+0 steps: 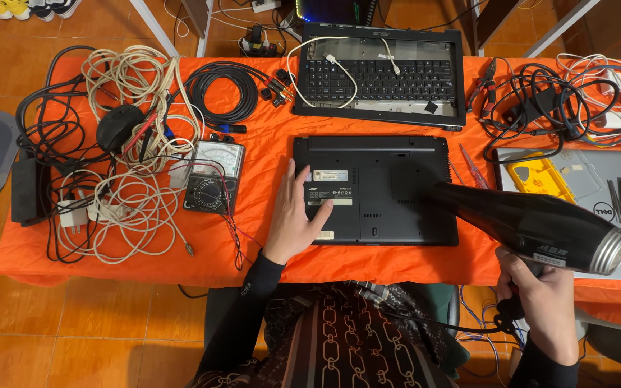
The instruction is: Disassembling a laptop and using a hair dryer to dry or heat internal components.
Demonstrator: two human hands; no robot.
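Note:
A black laptop (389,190) lies upside down on the orange tablecloth (267,201), its underside with white labels facing up. My left hand (297,215) rests flat on its left part, fingers spread over the labels. My right hand (537,302) grips the handle of a black hair dryer (533,224) with a silver rear end. The dryer's nozzle points left over the laptop's right edge.
A laptop keyboard shell (381,75) lies behind the laptop. An analog multimeter (213,176) sits to the left amid tangled white and black cables (120,144) and a black mouse (118,126). More cables (555,100), a silver laptop (616,179), a yellow case (539,179) and a thin screwdriver (473,167) lie at right.

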